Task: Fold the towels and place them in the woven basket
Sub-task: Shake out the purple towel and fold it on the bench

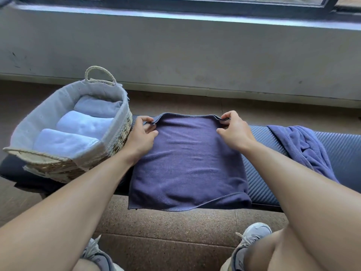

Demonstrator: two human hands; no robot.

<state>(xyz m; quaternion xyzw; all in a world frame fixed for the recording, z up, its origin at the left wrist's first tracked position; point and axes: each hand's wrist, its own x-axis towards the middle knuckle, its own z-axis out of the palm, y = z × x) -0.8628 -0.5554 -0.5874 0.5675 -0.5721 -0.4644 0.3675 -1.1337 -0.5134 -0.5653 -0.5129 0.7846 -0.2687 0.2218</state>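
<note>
Two knees and grey shoes (252,237) sit closest, over a speckled floor. Next comes the bench (259,184), dark and ribbed. On it lies the purple towel (187,165), spread flat and already doubled, its near edge hanging a little off the bench. Its long way runs from near to far. At the far edge, the left hand (141,133) pinches the left corner and the right hand (234,130) pinches the right corner, fingers curled on the cloth. I think the far edge gets pulled toward the near edge next. Left of the towel, touching the left wrist, sits the basket (117,141) with three pale folded towels (84,124) inside. Another purple towel (304,147) lies crumpled on the right.
</note>
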